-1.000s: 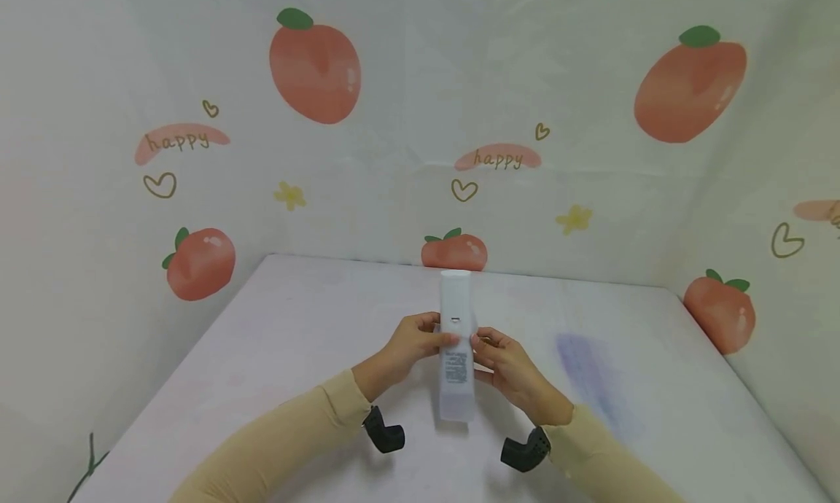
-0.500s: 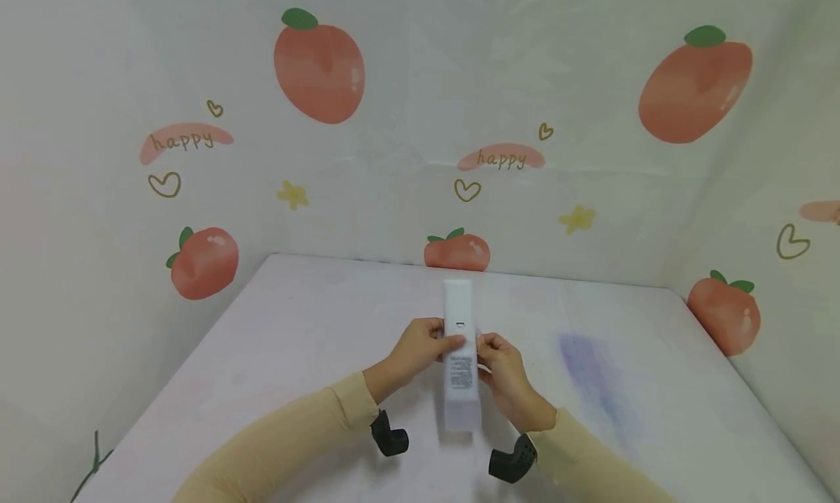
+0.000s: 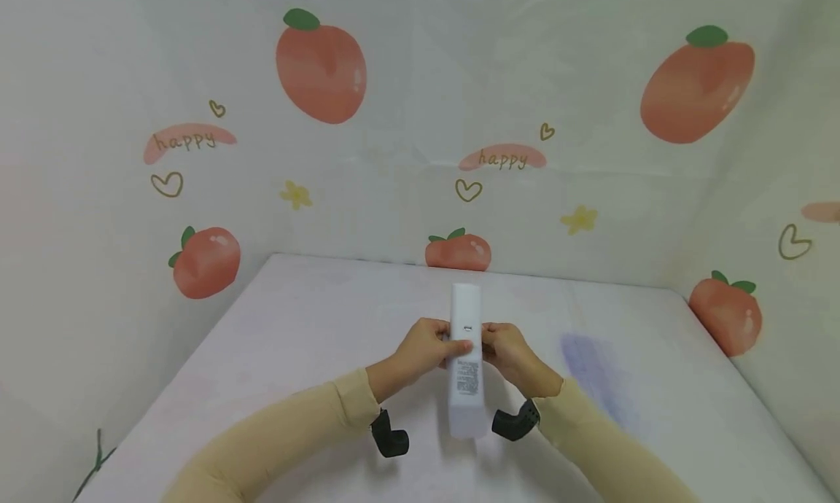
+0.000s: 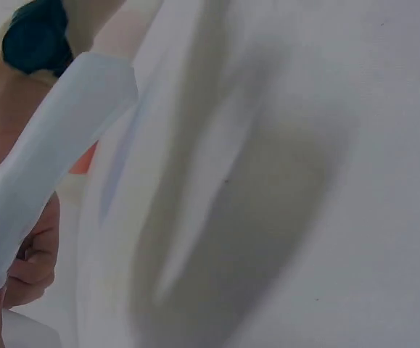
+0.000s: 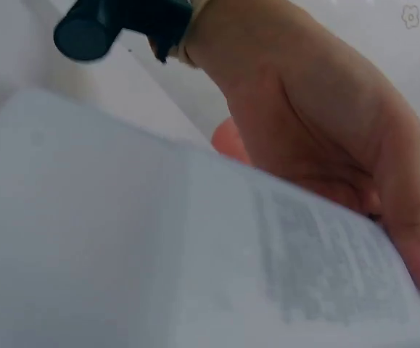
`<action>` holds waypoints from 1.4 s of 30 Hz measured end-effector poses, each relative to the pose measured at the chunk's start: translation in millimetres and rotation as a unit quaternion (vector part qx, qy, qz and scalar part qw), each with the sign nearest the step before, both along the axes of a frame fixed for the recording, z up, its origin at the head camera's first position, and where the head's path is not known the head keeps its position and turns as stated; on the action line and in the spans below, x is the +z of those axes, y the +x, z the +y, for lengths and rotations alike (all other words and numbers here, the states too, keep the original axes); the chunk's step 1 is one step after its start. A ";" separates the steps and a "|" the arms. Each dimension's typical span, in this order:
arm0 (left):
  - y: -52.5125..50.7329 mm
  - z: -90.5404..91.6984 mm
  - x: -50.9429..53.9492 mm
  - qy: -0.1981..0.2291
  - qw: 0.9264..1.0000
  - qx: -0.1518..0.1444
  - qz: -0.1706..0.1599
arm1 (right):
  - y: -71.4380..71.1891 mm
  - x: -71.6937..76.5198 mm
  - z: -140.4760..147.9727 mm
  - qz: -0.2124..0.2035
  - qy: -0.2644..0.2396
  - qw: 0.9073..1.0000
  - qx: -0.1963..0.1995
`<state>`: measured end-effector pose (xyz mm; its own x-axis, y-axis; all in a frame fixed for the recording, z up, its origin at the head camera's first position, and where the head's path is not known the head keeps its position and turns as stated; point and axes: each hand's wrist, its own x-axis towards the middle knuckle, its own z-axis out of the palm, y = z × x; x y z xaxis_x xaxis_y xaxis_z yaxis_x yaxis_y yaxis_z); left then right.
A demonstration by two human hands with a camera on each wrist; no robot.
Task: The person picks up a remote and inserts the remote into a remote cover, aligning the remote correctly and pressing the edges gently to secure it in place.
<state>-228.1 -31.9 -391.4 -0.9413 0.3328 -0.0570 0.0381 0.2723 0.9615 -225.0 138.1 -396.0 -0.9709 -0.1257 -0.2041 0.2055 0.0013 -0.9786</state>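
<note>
White box [image 3: 467,375] held over worktop [image 3: 328,306], between left and right edges. Left hand [image 3: 423,346] pinched it, thumb across front; right hand [image 3: 513,350] curled alongside, grip hidden. Steady left hold seemed wise.

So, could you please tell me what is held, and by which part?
A white device: the left hand grips its middle, thumb on the front; unclear whether the right hand also grips.

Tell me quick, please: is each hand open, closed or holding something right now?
Left hand: closed, holding the white device.
Right hand: curled at the white device's side; whether it grips it cannot be told.
</note>
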 end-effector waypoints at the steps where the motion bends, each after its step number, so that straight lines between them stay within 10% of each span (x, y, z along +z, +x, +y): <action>1: 0.6 -0.7 0.9 0.001 1.000 -0.003 0.000 | -0.5 2.2 0.5 -0.005 0.005 1.000 0.004; 12: -9.1 -11.8 6.3 0.046 0.999 0.007 0.005 | 9.5 13.9 5.2 0.033 -0.039 0.997 0.051; 23: -3.1 -10.3 -5.0 -0.038 0.997 -0.007 0.063 | 13.5 7.4 4.3 0.018 -0.030 0.995 0.091; 31: -1.2 -10.5 -15.0 0.135 0.990 0.027 -0.023 | 8.7 6.2 14.3 0.025 -0.050 0.997 0.062; 42: 5.4 -0.5 -22.6 0.182 0.976 0.093 -0.080 | 11.7 2.0 10.2 0.063 -0.017 0.996 0.063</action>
